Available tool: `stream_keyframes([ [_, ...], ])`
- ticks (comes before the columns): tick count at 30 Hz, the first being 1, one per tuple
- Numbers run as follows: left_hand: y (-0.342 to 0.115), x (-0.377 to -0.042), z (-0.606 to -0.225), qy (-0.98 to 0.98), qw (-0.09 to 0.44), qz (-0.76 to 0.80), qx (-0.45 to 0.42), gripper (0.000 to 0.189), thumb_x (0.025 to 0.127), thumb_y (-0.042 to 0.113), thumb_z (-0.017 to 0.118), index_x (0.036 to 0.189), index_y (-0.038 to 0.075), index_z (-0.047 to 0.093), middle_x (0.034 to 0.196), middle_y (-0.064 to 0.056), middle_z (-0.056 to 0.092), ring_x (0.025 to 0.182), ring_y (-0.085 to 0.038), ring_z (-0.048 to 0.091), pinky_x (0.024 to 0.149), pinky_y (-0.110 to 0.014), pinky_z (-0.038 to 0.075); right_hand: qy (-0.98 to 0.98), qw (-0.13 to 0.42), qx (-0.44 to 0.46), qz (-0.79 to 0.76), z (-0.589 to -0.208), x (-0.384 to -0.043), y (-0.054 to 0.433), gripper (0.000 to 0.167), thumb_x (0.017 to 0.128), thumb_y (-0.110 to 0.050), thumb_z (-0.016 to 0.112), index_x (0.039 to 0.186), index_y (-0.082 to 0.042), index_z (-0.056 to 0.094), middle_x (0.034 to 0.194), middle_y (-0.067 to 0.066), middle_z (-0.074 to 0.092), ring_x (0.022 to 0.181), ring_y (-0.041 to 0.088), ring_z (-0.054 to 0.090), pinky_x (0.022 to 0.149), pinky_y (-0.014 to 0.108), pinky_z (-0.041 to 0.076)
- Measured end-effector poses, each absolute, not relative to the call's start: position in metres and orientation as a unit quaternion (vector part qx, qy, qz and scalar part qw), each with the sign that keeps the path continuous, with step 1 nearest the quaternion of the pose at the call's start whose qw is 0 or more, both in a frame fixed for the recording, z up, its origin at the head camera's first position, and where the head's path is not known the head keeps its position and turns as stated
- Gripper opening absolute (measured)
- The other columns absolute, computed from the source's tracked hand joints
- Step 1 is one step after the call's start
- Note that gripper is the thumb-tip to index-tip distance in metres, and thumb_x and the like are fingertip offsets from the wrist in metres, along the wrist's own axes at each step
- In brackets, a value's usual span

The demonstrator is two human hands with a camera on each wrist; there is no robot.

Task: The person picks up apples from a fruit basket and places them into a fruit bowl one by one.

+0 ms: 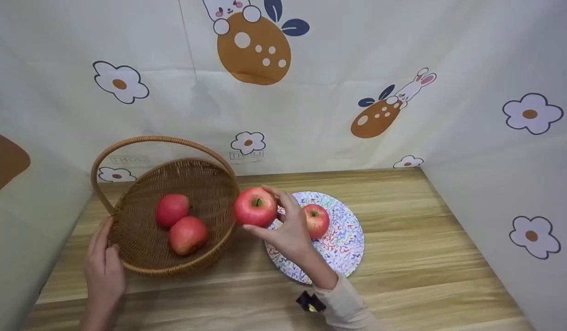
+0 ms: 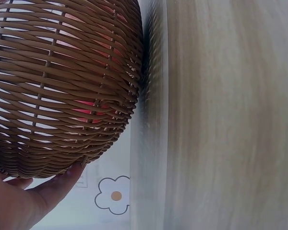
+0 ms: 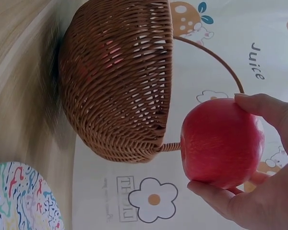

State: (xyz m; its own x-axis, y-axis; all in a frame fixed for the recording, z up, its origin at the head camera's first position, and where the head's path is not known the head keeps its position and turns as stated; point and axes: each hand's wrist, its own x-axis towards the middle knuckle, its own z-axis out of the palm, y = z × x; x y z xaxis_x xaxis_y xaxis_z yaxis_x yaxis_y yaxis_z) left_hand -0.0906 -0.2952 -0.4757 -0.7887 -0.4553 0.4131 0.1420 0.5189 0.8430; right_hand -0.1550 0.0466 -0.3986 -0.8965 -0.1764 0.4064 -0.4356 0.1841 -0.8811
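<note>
A red apple (image 1: 255, 208) is gripped between the thumb and fingers of my right hand (image 1: 290, 230), just right of the basket's rim. In the right wrist view that apple (image 3: 221, 143) shows large, with the basket behind it. My left hand (image 1: 104, 269) holds the left side of the brown wicker basket (image 1: 173, 271), its thumb at the rim; the left wrist view shows fingers (image 2: 62, 184) against the weave. Inside the basket lie two red apples, one (image 1: 173, 210) touching the other (image 1: 188, 235). Another apple (image 1: 316, 221) sits on the patterned round plate (image 1: 343, 248), partly behind my right hand.
The basket's tall arched handle (image 1: 159, 139) rises over its back. Beneath everything is a wood-grain table (image 1: 412, 257). Pale printed cloth (image 1: 320, 115) encloses the back and both sides. A black device (image 1: 311, 302) is at the right sleeve.
</note>
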Motion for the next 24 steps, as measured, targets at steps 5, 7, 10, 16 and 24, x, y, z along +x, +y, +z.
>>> stream_keyframes([
  [5, -0.295, -0.091, -0.476, -0.812, 0.314, -0.482, 0.096, 0.057, 0.102, -0.001, 0.033, 0.157, 0.000, 0.046, 0.165, -0.024, 0.039, 0.155, -0.039, 0.031, 0.130, -0.034, 0.015, -0.765, 0.104, 0.193, 0.606, -0.399, -0.160, 0.052, 0.076, 0.075, -0.013, 0.095, 0.141, -0.001, 0.061, 0.138, 0.017, 0.062, 0.128, 0.034, 0.061, 0.097, 0.042, 0.060],
  [7, -0.295, -0.091, -0.477, -0.813, 0.314, -0.480, 0.098, 0.057, 0.102, -0.001, 0.033, 0.157, 0.000, 0.047, 0.165, -0.024, 0.039, 0.155, -0.039, 0.032, 0.130, -0.033, 0.016, -0.766, 0.103, 0.189, 0.606, -0.399, -0.162, 0.054, 0.076, 0.075, -0.013, 0.095, 0.142, -0.001, 0.061, 0.139, 0.017, 0.062, 0.129, 0.034, 0.060, 0.098, 0.043, 0.060],
  [10, -0.296, -0.091, -0.478, -0.813, 0.316, -0.479, 0.098, 0.056, 0.102, -0.001, 0.033, 0.157, -0.001, 0.047, 0.165, -0.024, 0.040, 0.155, -0.040, 0.032, 0.129, -0.033, 0.016, -0.765, 0.104, 0.184, 0.608, -0.400, -0.165, 0.056, 0.076, 0.075, -0.012, 0.095, 0.142, -0.001, 0.061, 0.140, 0.017, 0.062, 0.129, 0.033, 0.060, 0.098, 0.044, 0.059],
  [16, -0.296, -0.092, -0.480, -0.811, 0.323, -0.479, 0.091, 0.057, 0.101, -0.002, 0.032, 0.156, -0.003, 0.047, 0.164, -0.026, 0.040, 0.154, -0.040, 0.032, 0.130, -0.033, 0.016, -0.763, 0.113, 0.172, 0.613, -0.402, -0.172, 0.062, 0.077, 0.074, -0.011, 0.095, 0.141, -0.001, 0.061, 0.139, 0.018, 0.063, 0.127, 0.035, 0.060, 0.097, 0.044, 0.060],
  [24, -0.296, -0.092, -0.479, -0.808, 0.323, -0.484, 0.090, 0.057, 0.101, -0.003, 0.032, 0.156, -0.003, 0.046, 0.164, -0.027, 0.039, 0.154, -0.042, 0.031, 0.130, -0.036, 0.015, -0.770, 0.118, 0.160, 0.606, -0.400, -0.178, 0.072, 0.077, 0.074, -0.012, 0.095, 0.142, 0.000, 0.060, 0.138, 0.019, 0.061, 0.126, 0.037, 0.059, 0.098, 0.047, 0.059],
])
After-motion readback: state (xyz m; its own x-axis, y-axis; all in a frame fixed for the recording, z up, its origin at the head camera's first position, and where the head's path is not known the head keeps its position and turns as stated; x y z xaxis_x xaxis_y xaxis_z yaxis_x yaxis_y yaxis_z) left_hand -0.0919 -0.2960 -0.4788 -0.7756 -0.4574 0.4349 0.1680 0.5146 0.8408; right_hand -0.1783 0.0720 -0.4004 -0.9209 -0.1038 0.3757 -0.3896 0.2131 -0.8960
